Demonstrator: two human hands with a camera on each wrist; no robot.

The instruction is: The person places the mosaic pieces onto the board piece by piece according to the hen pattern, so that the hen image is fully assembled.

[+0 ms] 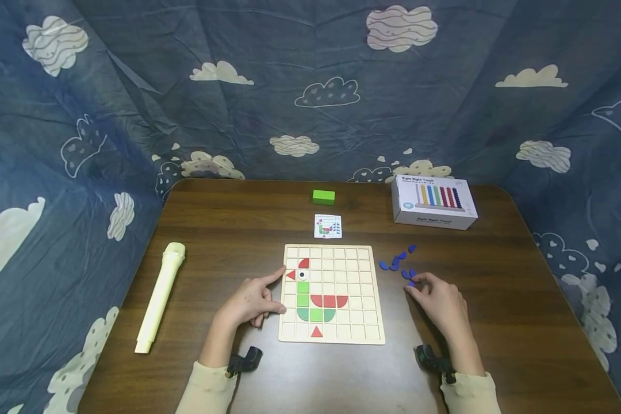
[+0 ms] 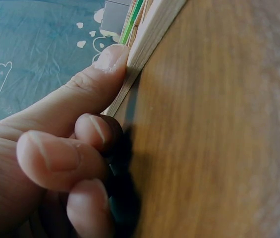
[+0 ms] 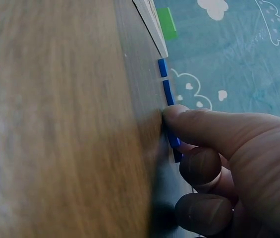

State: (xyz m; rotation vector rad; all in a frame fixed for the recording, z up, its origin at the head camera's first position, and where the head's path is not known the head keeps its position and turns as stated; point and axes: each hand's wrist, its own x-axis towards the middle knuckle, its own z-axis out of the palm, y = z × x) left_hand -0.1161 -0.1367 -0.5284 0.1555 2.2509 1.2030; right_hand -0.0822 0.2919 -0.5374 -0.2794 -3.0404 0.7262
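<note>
Two hands worked: the left hand (image 1: 248,302) braced the board (image 1: 364,336) with thumb and forefinger, while the right hand (image 1: 437,299) pinched a blue piece (image 3: 173,141) off the table (image 1: 227,230).

Dark wood-grain table (image 1: 212,230) with soft sheen, pale matt wooden board (image 1: 370,287), creased cloth backdrop (image 1: 290,69), blue pieces (image 1: 395,263) perhaps painted wood
</note>
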